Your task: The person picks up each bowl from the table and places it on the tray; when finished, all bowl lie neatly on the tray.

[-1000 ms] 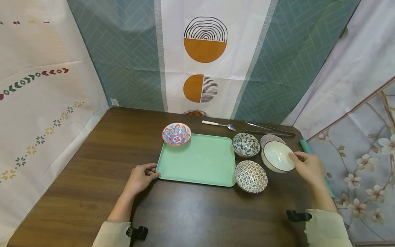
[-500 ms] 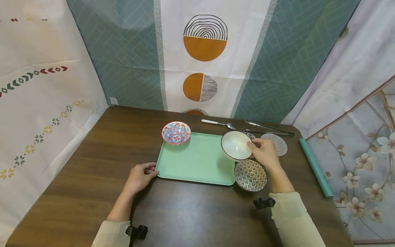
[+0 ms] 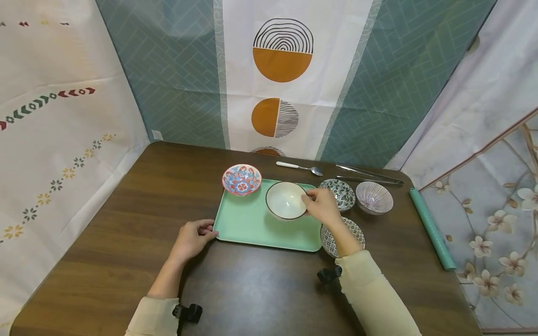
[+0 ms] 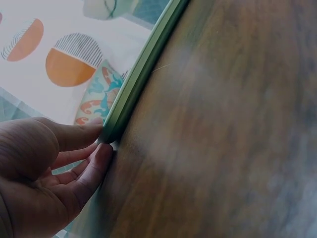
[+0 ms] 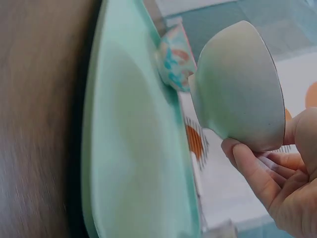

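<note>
My right hand (image 3: 325, 207) pinches the right rim of a white bowl (image 3: 282, 201) with a thin dark edge. In the right wrist view that bowl (image 5: 242, 89) is held up over the green tray (image 5: 129, 163), a gap showing between them. With thumb and fingertips my left hand (image 3: 191, 240) pinches the near left corner of the tray (image 3: 244, 226); the left wrist view shows the thumb on the rim and a finger below it. A red-and-blue patterned bowl (image 3: 241, 180) sits at the tray's far left corner.
Right of the tray are a leafy-patterned bowl (image 3: 341, 195), a lattice-patterned bowl (image 3: 353, 233) partly behind my right forearm, and a striped bowl (image 3: 375, 198). A spoon (image 3: 294, 165) and metal tongs (image 3: 370, 175) lie behind. A green roll (image 3: 432, 228) lies along the right edge.
My right hand has carried the white bowl leftward from beside the striped bowl to above the tray. The left hand has stayed at the tray's corner.
</note>
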Tool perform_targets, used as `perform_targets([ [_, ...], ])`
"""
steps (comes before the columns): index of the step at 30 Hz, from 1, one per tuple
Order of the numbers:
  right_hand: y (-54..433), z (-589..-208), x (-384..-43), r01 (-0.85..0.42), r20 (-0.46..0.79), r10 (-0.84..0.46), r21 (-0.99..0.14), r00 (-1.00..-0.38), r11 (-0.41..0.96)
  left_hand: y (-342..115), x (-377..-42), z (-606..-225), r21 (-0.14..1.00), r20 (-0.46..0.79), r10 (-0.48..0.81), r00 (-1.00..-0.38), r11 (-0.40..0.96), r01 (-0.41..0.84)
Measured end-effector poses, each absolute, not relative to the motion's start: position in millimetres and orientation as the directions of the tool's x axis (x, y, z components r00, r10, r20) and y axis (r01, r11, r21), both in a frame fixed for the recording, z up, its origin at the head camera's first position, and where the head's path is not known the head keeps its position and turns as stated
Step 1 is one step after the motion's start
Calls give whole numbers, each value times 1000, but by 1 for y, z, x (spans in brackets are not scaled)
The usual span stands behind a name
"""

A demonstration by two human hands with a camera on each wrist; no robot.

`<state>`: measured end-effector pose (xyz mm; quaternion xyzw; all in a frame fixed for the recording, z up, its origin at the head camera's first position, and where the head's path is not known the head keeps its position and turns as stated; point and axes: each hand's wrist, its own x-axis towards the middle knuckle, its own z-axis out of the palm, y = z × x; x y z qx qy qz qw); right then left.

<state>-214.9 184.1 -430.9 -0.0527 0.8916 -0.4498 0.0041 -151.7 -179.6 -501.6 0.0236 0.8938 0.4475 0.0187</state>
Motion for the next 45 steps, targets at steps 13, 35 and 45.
perform_targets([
  [13, 122, -456, -219, -105, 14, -165, -824, -986, 556, -177, -153, -504, 813, -7, 53, -999, 582, 26],
  [35, 73, -467, -213, -129, -69, -312, -811, -948, 571, -178, -151, -506, 839, 4, 53, -999, 543, 32],
  [45, 104, -447, -212, -157, 3, -262, -808, -965, 568, -178, -148, -510, 877, 16, -5, -1000, 480, 12],
])
